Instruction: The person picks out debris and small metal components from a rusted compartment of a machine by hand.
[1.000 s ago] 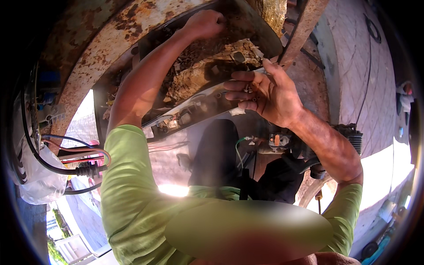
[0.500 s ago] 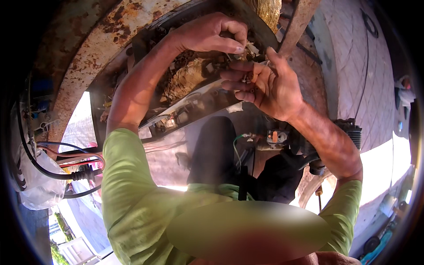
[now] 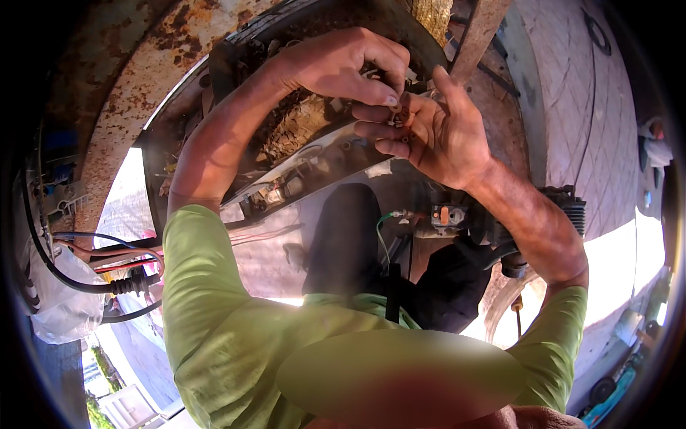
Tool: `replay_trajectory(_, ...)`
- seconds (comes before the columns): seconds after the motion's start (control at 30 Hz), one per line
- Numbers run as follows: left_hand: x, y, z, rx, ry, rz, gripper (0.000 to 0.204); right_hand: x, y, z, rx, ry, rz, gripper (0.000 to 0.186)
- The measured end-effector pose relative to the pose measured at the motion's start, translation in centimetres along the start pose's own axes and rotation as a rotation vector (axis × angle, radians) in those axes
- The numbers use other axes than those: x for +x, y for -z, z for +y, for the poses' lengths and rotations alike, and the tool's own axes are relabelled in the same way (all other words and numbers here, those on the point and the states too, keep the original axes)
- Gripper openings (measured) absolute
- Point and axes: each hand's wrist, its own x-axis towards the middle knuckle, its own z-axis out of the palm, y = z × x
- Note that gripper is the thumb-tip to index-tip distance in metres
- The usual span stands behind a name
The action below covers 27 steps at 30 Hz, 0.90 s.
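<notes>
My left hand (image 3: pixel 357 68) reaches over a rusty tray of debris (image 3: pixel 286 132), thumb and finger pinched at the fingers of my right hand; what they grip is too small to make out. My right hand (image 3: pixel 446 139) is palm up, fingers loosely curled, holding several small metal parts (image 3: pixel 399 120), perhaps nuts or bolts. Below both hands runs a dark metal rail (image 3: pixel 300 186) with small pieces along it.
A rusty curved beam (image 3: pixel 114 136) is at upper left, a rusty bar (image 3: pixel 479 36) at upper right. Hoses (image 3: pixel 93 284) and a plastic bag (image 3: pixel 64 307) hang at left. A finned machine part (image 3: pixel 572 211) and valve block (image 3: pixel 446 216) are beside my right arm. A pale padded surface (image 3: pixel 579 107) lies right.
My left hand has come down and right from the back of the tray to meet my right hand at the small parts. My right hand has shifted slightly left and up.
</notes>
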Motion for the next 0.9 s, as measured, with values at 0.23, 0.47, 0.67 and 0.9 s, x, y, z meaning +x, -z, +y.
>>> replay_trajectory(0.23, 0.3, -0.4, -0.6, -0.026, -0.036, -0.044, 0.015, 0.0, -0.1, 0.1, -0.016, -0.015, -0.002, 0.095)
replay_trajectory(0.47, 0.4, -0.6, -0.6, 0.006, -0.07, -0.016, 0.017, 0.1, 0.1, 0.2, 0.001, -0.028, -0.002, 0.096)
replay_trajectory(0.67, 0.4, -0.9, -0.7, 0.008, -0.065, -0.019, 0.017, 0.0, -0.1, 0.3, 0.028, -0.032, 0.001, 0.096)
replay_trajectory(0.9, 0.4, -1.0, -0.3, 0.017, 0.097, 0.08, 0.019, 0.0, 0.4, 0.3, 0.041, -0.004, -0.009, 0.095)
